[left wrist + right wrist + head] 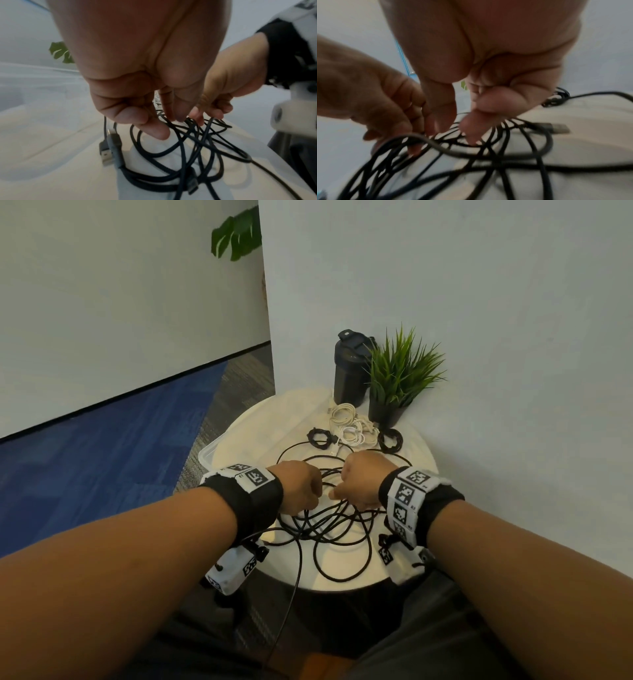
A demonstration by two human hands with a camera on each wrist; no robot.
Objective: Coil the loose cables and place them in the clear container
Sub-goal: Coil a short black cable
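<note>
Markers (407,491) coded, no legible text

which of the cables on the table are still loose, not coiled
The big black tangle under both hands; the white bundle and two small black coils behind are already wound.

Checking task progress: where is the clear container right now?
In the head view, the clear container sits at the round table's left edge, beyond the left hand; nothing shows inside it.

Your 2 forearms reach forward, wrists banded, left hand (301,486) and right hand (361,482) knuckles-up and nearly touching, fingers (154,129) of both curled downward, each pinching strands of black cable (329,529).
</note>
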